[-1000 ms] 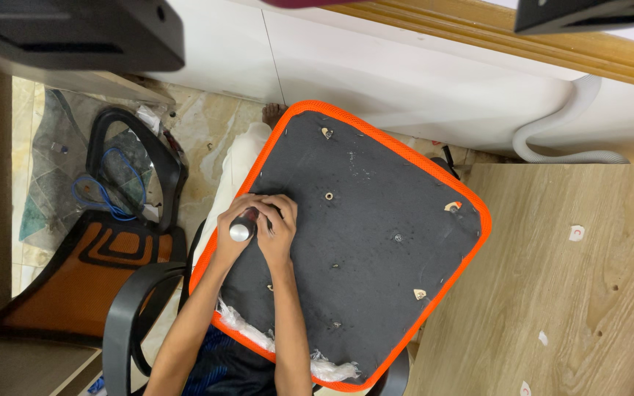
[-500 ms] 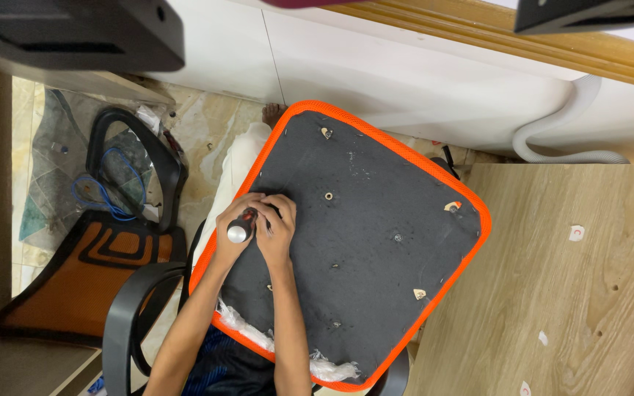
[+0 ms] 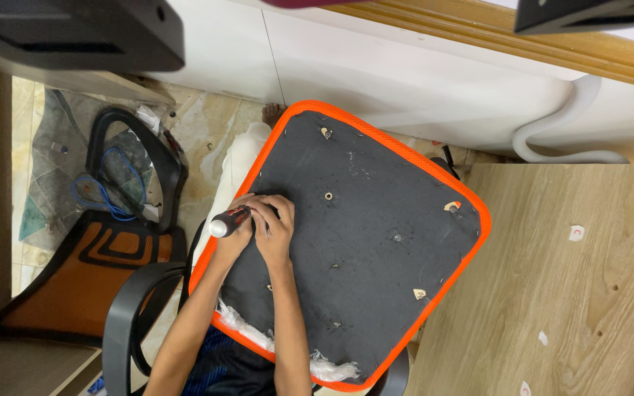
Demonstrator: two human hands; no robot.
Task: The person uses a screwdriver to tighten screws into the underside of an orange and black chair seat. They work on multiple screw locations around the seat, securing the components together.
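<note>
An upturned chair seat [image 3: 376, 271] rests across my lap, its black underside up, with an orange mesh rim and several screw holes. My left hand [image 3: 235, 240] grips a screwdriver [image 3: 226, 221] with a black and red handle and a silver end cap. The handle leans out over the seat's left rim, and the tip is hidden under my fingers. My right hand [image 3: 276, 229] lies right beside it, fingers pressed on the seat at the tool's tip. Clear plastic wrap [image 3: 247, 331] hangs from the seat's near edge.
An orange and black chair back [image 3: 75, 282] lies on the tiled floor at left, with a black armrest loop [image 3: 161, 158] and blue wire [image 3: 91, 192] beyond it. Another black armrest [image 3: 120, 326] curves by my left arm. A pale wooden board [image 3: 574, 293] fills the right. A white hose [image 3: 552, 143] runs along the wall.
The screwdriver handle has tipped a little further to the left in my left hand. Both hands stay at the same spot on the seat.
</note>
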